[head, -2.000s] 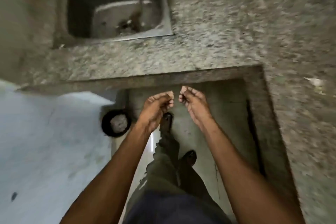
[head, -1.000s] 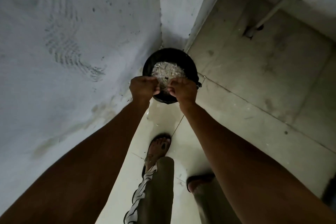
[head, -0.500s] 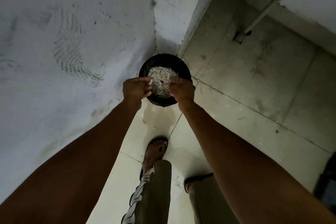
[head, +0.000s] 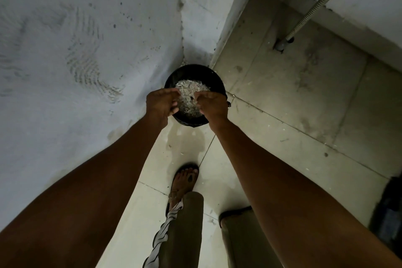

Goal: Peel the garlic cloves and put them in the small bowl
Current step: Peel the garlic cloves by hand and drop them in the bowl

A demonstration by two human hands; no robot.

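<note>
Head cam: left hand [head: 162, 102] and right hand [head: 212, 104], fingers loosely curled, grip unclear, hovered over round black bin [head: 174, 78] of papery garlic skins [head: 189, 91] on tiled floor [head: 282, 104].

Viewpoint: head-worn, steeply downward over both outstretched forearms.
Nearness: fingers [head: 173, 105] mid-frame, round black waste bucket [head: 189, 72] just beyond them.
Views: one only.

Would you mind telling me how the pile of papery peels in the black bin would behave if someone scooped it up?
The peels look thin and flaky, so probably very light, loose and prone to scatter. They likely crumple rather than hold shape.
</note>
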